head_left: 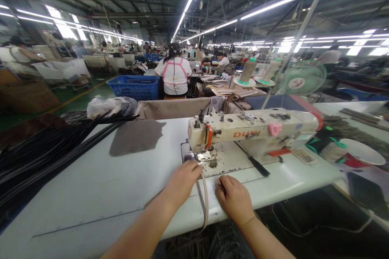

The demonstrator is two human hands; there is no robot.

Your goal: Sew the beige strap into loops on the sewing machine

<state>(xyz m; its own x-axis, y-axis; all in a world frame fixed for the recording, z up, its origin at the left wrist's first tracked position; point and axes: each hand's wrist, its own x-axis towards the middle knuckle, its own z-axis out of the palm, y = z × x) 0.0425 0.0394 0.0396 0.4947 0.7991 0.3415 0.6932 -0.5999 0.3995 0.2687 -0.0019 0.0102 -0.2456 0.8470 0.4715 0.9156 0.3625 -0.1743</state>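
Note:
My left hand (181,181) is at the front of the sewing machine (231,133), its fingertips closed on a narrow beige strip (206,202) just before the presser foot. From those fingers the strip curves down over the table's front edge. The strip's end at the needle is hidden by my fingers. To the right of the strip, my right hand (235,198) rests on the table edge with its fingers curled. Something dark shows inside that curl, too small to name. A black-handled tool (257,165) lies on the machine bed behind my right hand.
A grey-brown flat piece (136,137) lies on the white table (100,186). Black strips (54,162) are heaped at the left. Thread cones (247,72) and a green fan (304,77) stand behind the machine. A person (176,73) sits ahead beside a blue basket (135,87).

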